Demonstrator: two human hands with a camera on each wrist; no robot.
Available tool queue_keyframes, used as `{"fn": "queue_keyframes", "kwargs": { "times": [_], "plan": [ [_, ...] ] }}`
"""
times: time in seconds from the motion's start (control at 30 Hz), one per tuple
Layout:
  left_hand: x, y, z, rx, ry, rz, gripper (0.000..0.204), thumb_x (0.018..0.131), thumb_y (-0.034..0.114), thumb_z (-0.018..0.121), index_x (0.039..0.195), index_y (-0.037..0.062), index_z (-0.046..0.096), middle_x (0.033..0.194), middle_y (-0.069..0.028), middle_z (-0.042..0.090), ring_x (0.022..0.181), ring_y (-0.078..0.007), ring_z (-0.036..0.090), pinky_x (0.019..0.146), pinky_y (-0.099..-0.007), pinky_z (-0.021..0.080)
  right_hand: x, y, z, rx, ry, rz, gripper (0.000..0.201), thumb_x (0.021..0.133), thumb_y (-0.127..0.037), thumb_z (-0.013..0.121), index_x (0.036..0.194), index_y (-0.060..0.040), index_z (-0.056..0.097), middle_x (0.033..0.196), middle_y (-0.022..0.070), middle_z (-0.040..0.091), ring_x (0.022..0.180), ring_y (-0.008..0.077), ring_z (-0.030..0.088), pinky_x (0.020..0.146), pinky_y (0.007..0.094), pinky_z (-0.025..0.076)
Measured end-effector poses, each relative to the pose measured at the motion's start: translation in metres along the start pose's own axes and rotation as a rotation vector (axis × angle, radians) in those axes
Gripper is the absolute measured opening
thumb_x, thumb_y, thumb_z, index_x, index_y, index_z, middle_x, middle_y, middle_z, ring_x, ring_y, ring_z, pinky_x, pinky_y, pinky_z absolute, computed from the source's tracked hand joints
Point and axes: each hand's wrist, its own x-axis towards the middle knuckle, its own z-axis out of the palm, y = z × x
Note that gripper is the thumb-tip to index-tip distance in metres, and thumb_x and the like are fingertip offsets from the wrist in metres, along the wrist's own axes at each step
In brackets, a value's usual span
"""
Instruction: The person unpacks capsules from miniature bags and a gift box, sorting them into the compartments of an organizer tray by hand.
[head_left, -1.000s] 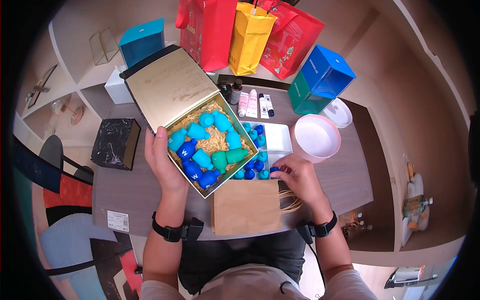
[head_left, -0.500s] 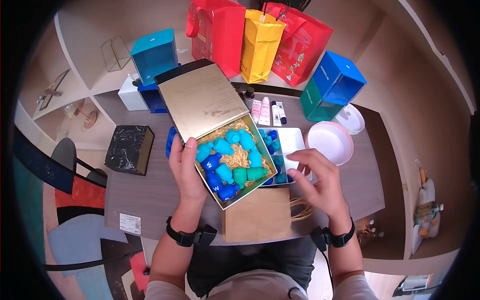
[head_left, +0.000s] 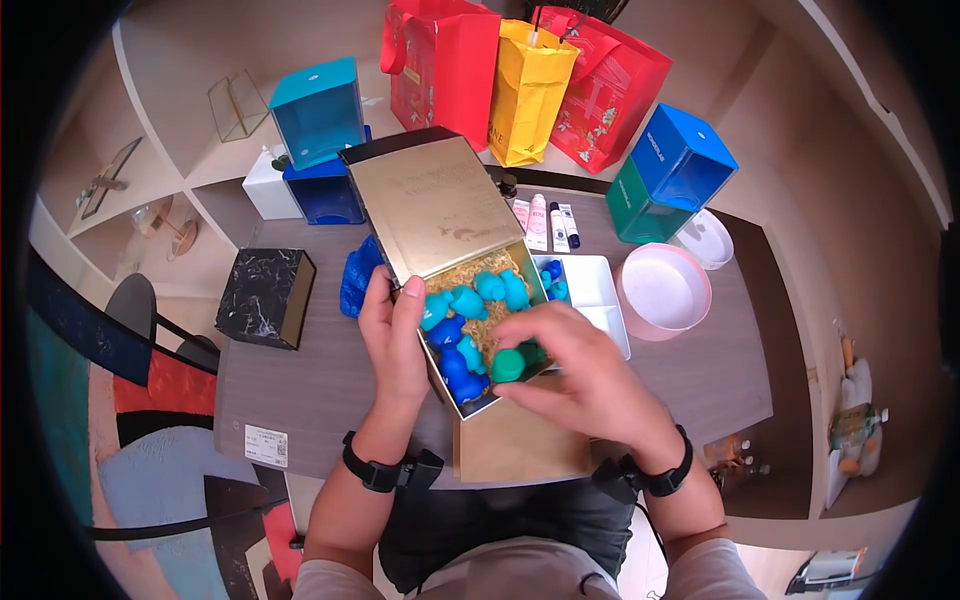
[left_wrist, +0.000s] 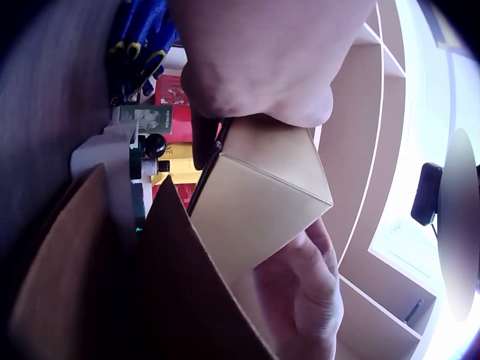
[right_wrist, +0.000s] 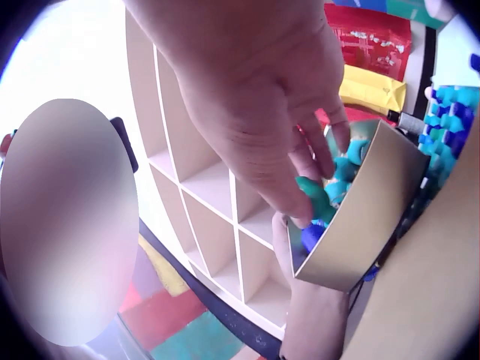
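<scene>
Gripping the open box (head_left: 435,210) at its left side, the left hand (head_left: 395,345) was curled round it. A green bottle (head_left: 508,366) was pinched by the right hand (head_left: 590,375) — between thumb and fingers, over the box's near right part — while blue bottles (head_left: 460,375) were held inside and the white tray (head_left: 590,280) was partly covered.

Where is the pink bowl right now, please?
In the head view, the pink bowl is on the table at right, just beside the white tray.
</scene>
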Motion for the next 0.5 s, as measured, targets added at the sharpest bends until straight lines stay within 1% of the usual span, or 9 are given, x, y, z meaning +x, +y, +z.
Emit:
{"fn": "queue_keyframes", "kwargs": {
  "times": [0.03, 0.07, 0.1, 0.17, 0.2, 0.27, 0.3, 0.37, 0.5],
  "plan": [
    [0.001, 0.002, 0.000, -0.004, 0.029, 0.010, 0.040, 0.104, 0.023, 0.057, 0.136, -0.0025, 0.056, 0.124, -0.0102, 0.066, 0.110, -0.0152, 0.063, 0.094, -0.0292, 0.050, -0.004, -0.001, -0.003, 0.174, 0.113, 0.030, 0.040, 0.079, -0.001, 0.083, 0.113, -0.0046, 0.063, 0.107, 0.0100, 0.067, 0.110, 0.0250, 0.067, 0.089, 0.0384, 0.055],
    [0.002, 0.002, 0.001, -0.012, 0.058, 0.019, 0.040, 0.105, 0.024, 0.056, 0.134, -0.0024, 0.056, 0.123, -0.0098, 0.066, 0.109, -0.0148, 0.063, 0.093, -0.0289, 0.051, -0.006, 0.005, -0.011, 0.121, 0.223, -0.023, 0.043, 0.080, 0.001, 0.081, 0.116, -0.0057, 0.059, 0.110, 0.0097, 0.066, 0.098, 0.0237, 0.070, 0.087, 0.0369, 0.056],
    [0.001, 0.002, 0.001, -0.023, 0.057, 0.011, 0.040, 0.105, 0.024, 0.056, 0.134, -0.0024, 0.056, 0.123, -0.0098, 0.066, 0.109, -0.0148, 0.063, 0.093, -0.0289, 0.051, -0.010, 0.011, -0.018, 0.110, 0.220, -0.015, 0.043, 0.080, 0.001, 0.081, 0.116, -0.0057, 0.059, 0.110, 0.0097, 0.066, 0.098, 0.0237, 0.070, 0.087, 0.0369, 0.056],
    [0.002, 0.002, -0.003, -0.034, 0.069, 0.043, 0.037, 0.105, 0.024, 0.055, 0.131, -0.0022, 0.058, 0.121, -0.0091, 0.066, 0.107, -0.0143, 0.063, 0.092, -0.0288, 0.050, -0.021, 0.026, -0.033, 0.389, 0.455, 0.290, 0.048, 0.078, -0.001, 0.084, 0.118, -0.0055, 0.059, 0.107, 0.0090, 0.069, 0.085, 0.0212, 0.070, 0.078, 0.0381, 0.058],
    [0.003, 0.000, -0.005, -0.038, 0.085, 0.052, 0.035, 0.105, 0.024, 0.055, 0.129, -0.0015, 0.059, 0.120, -0.0090, 0.066, 0.106, -0.0144, 0.064, 0.092, -0.0287, 0.051, -0.026, 0.036, -0.043, 0.374, 0.460, 0.297, 0.048, 0.078, -0.001, 0.084, 0.118, -0.0055, 0.059, 0.107, 0.0090, 0.069, 0.085, 0.0212, 0.070, 0.078, 0.0381, 0.058],
    [0.003, 0.005, -0.001, -0.049, 0.091, 0.052, 0.035, 0.106, 0.025, 0.054, 0.129, -0.0011, 0.059, 0.120, -0.0092, 0.066, 0.105, -0.0146, 0.064, 0.091, -0.0285, 0.051, -0.033, 0.059, -0.057, -0.088, 0.210, 0.525, 0.039, 0.078, -0.004, 0.085, 0.111, -0.0022, 0.063, 0.092, 0.0114, 0.071, 0.077, 0.0240, 0.072, 0.069, 0.0388, 0.057],
    [0.004, 0.008, 0.001, -0.046, 0.107, 0.058, 0.035, 0.106, 0.025, 0.054, 0.129, -0.0007, 0.059, 0.119, -0.0093, 0.066, 0.105, -0.0148, 0.064, 0.091, -0.0283, 0.051, -0.037, 0.070, -0.055, -0.093, 0.214, 0.527, 0.039, 0.078, -0.004, 0.085, 0.111, -0.0022, 0.063, 0.092, 0.0114, 0.071, 0.077, 0.0240, 0.072, 0.069, 0.0388, 0.057],
    [0.003, 0.009, 0.002, -0.027, 0.116, 0.066, 0.036, 0.106, 0.026, 0.054, 0.129, -0.0002, 0.058, 0.119, -0.0096, 0.066, 0.105, -0.0151, 0.064, 0.090, -0.0285, 0.051, -0.046, 0.093, -0.047, -0.248, 0.066, 0.444, 0.022, 0.085, -0.003, 0.081, 0.102, 0.0029, 0.068, 0.082, 0.0144, 0.073, 0.077, 0.0260, 0.074, 0.069, 0.0358, 0.055],
    [0.004, 0.006, 0.001, -0.105, 0.080, 0.031, 0.033, 0.105, 0.019, 0.056, 0.131, -0.0022, 0.057, 0.119, -0.0082, 0.066, 0.106, -0.0124, 0.063, 0.093, -0.0283, 0.050, -0.050, 0.113, -0.029, -0.319, -0.051, 0.230, 0.011, 0.090, -0.005, 0.075, 0.095, 0.0042, 0.071, 0.083, 0.0190, 0.073, 0.076, 0.0343, 0.071, 0.070, 0.0392, 0.055]
  ]
}}
